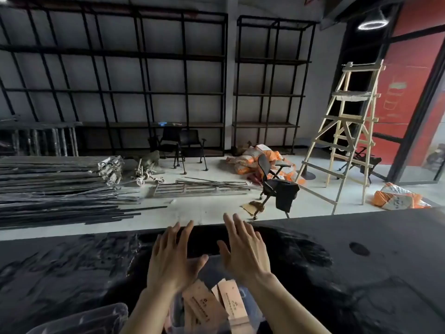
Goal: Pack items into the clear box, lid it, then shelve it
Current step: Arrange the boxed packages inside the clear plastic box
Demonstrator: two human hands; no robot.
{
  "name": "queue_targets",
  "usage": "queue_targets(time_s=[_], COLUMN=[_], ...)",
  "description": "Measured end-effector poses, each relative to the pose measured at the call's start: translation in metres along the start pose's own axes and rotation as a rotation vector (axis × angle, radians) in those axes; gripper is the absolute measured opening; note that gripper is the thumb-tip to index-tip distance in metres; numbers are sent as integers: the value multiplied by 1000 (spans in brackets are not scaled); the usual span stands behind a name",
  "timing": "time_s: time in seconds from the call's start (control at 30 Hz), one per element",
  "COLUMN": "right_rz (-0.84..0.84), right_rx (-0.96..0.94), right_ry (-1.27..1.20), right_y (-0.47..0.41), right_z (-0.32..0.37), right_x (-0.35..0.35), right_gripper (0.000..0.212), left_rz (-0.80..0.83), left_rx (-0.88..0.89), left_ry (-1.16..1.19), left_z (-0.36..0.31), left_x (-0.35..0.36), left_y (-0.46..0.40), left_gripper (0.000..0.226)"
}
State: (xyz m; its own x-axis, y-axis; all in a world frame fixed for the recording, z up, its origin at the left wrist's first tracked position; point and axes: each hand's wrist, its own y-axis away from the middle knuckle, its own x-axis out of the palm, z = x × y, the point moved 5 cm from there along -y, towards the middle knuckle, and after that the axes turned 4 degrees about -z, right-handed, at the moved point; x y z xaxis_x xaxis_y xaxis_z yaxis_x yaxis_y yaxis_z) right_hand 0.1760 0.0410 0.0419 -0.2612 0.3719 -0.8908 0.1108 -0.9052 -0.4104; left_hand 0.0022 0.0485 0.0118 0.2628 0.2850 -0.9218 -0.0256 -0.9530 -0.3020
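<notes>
The clear box [250, 307] sits on the black table [361, 273] right below me, partly hidden by my forearms. Inside it lie several slim tan packets [204, 307] with printed labels, leaning against each other. My left hand [172, 257] and my right hand [243, 249] hover side by side above the far end of the box, palms down, fingers spread, holding nothing. A clear plastic lid [91, 319] rests on the table at the lower left, beside my left forearm.
Beyond the table's far edge is a concrete floor with stacked metal bars [55, 186], an office chair [277, 184], a wooden ladder [346, 131] and orange sacks [399, 197]. Black metal shelving [134, 92] lines the back wall.
</notes>
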Motion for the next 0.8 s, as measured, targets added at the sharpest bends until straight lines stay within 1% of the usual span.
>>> queue_targets(time_s=[0.03, 0.07, 0.1, 0.13, 0.2, 0.27, 0.33, 0.4, 0.47, 0.5, 0.57, 0.63, 0.7, 0.8], right_rz=[28, 26, 73, 126, 217, 338, 503, 606, 647, 648, 643, 648, 669, 740], right_rx=[-1, -12, -22, -32, -41, -51, -75, -67, -33, -17, 47, 95, 119, 125], right_ry=[6, 13, 22, 31, 4, 19, 87, 81, 66, 55, 21, -28, -57, -83], right_y=[6, 10, 17, 24, 31, 37, 44, 48, 49, 49, 49, 49, 50, 49], right_z=[-1, -3, -4, -5, -4, 0, 4, 5, 2, 1, -2, -4, -3, -4], right_x=[5, 10, 17, 23, 30, 38, 48, 54, 61, 63, 67, 71, 75, 81], right_gripper=[65, 61, 56, 48, 33, 33, 33, 31, 34, 35, 37, 40, 41, 47], left_rz=[42, 35, 25, 12, -27, -90, -61, 5, 78, 122, 237, 337, 424, 509], left_rx=[-9, 9, 19, 39, 55, 76, 104, 118, 122, 116, 76, 38, 5, -13], left_ry=[5, 5, -8, -12, -26, -75, -87, -71, -117, -193, -387, -508, -578, -592], left_z=[-1, -2, -2, -2, -2, -4, -9, -16, -24, -28, -33, -38, -42, -47], left_x=[9, 16, 24, 29, 29, 20, 14, 10, 11, 13, 20, 30, 36, 43], left_y=[10, 18, 27, 35, 42, 40, 40, 41, 42, 43, 43, 40, 38, 39], left_gripper=[95, 92, 86, 77, 51, 31, 23, 19, 18, 21, 32, 42, 50, 58])
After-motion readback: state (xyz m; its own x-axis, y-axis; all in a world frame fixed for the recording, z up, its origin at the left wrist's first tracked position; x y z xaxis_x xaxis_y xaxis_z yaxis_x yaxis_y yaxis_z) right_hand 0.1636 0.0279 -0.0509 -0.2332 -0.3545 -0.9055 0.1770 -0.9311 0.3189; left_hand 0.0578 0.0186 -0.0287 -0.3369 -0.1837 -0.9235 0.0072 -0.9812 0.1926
